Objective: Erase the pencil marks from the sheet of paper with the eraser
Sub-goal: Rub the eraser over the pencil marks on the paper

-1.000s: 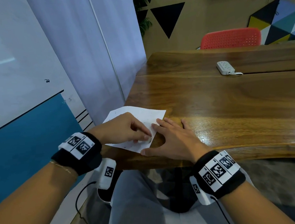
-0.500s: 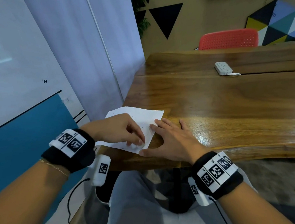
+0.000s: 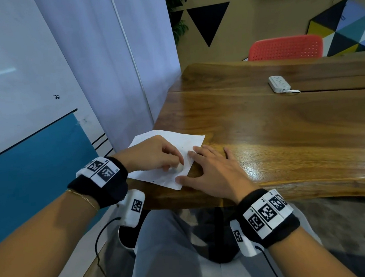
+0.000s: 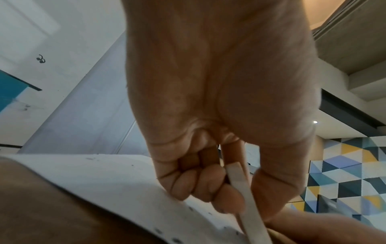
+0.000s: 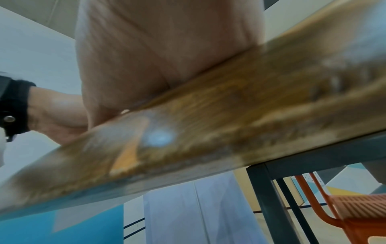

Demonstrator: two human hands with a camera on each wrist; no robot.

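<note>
Eraser (image 3: 178, 167): white, slim block, pinched in the left hand (image 3: 154, 155) between thumb and curled fingers, lower end pressed on the sheet of paper (image 3: 190, 143). Left wrist view shows the eraser (image 4: 246, 203) edge-on, thumb on one face, fingertips (image 4: 200, 186) on the other, knuckles resting on the paper (image 4: 108, 175).

Right hand (image 3: 215, 173): flat, fingers straight and spread, holding nothing. Fingertips lie on the paper's right edge, thumb on its near corner; palm rests on the wooden table (image 3: 286, 134). Right wrist view blurred; only the heel of the hand (image 5: 158, 54) on the table edge (image 5: 208, 132) can be made out.

Paper: white, lying at the near left corner of the table, turned at an angle, left part overhanging the table edge. Small dark specks scattered over it; pencil marks cannot be told apart from crumbs at this resolution.

Farther out: white power strip (image 3: 279, 83) well apart on the far side of the table; red perforated chair (image 3: 286, 48) behind the table.
</note>
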